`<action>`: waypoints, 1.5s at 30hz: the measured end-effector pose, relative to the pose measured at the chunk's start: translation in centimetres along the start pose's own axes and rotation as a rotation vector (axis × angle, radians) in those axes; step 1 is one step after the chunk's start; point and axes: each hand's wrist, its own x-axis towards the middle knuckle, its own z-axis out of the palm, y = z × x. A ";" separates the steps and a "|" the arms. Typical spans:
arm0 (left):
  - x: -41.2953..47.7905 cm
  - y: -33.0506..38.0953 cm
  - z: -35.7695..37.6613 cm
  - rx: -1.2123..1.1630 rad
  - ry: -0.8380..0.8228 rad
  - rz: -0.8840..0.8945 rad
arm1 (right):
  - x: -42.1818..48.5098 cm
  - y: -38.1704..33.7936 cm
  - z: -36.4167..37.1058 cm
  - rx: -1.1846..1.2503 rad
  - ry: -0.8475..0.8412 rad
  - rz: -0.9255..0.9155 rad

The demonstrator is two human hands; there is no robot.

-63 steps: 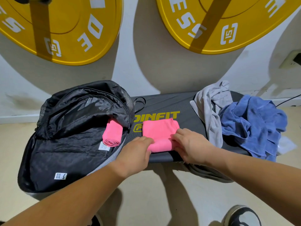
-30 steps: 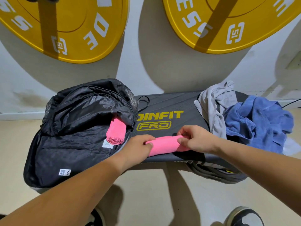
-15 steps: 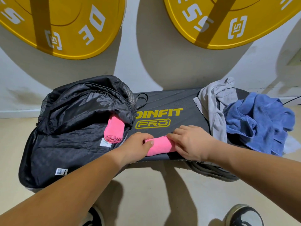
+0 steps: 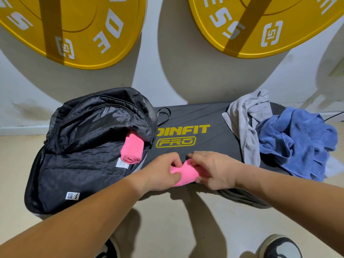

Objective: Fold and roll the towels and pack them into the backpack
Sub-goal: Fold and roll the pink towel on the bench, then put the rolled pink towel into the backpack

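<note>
A pink towel [image 4: 184, 174], rolled into a short thick bundle, sits at the near edge of the dark platform [image 4: 202, 118]. My left hand [image 4: 162, 171] pinches its left end and my right hand [image 4: 214, 169] grips its right end, so both hold it together. The open black backpack [image 4: 78, 164] lies to the left with its lid flipped back. Inside it, against the right wall, rests another rolled pink towel [image 4: 132, 148]. A crumpled grey towel [image 4: 245, 125] and a crumpled blue towel [image 4: 301, 140] lie on the platform's right end.
Two big yellow weight plates [image 4: 74, 28] [image 4: 260, 23] lean on the white wall behind the platform. My shoes [image 4: 279, 246] stand on the beige floor below. A wall socket and cable are at the far right.
The flat folded pink towel has been rolled from the far side toward me into a tight bundle. Both hands have closed in on it and hold it at the platform's near edge.
</note>
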 end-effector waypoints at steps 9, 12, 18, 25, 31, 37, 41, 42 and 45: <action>-2.3 2.7 -5.0 -0.029 0.025 0.077 | 1.0 -2.3 -3.3 0.277 0.128 0.064; -4.2 3.7 -7.6 0.036 0.035 0.054 | 2.3 -4.2 -4.7 0.304 0.165 0.027; -8.2 3.1 -11.2 0.195 0.090 0.047 | 5.4 -8.9 -6.9 0.265 0.032 0.007; -11.8 -0.5 -16.4 0.251 0.245 -0.095 | 10.4 -13.6 -8.5 0.171 0.175 -0.153; -12.4 -7.3 -18.7 -0.006 0.405 -0.344 | 14.9 -13.0 -7.4 -0.050 0.423 -0.113; -11.4 -11.3 -13.1 -0.372 0.399 -0.480 | 17.2 -11.1 -5.8 -0.092 0.380 0.020; -10.1 -12.5 -10.0 -0.552 0.531 -0.487 | 18.3 -10.5 -5.5 -0.099 0.413 0.010; -9.7 -12.7 -9.8 -0.612 0.556 -0.518 | 18.5 -10.5 -5.5 -0.106 0.422 0.004; -8.3 -13.0 -9.8 -0.715 0.552 -0.583 | 19.0 -10.2 -5.5 -0.121 0.453 -0.021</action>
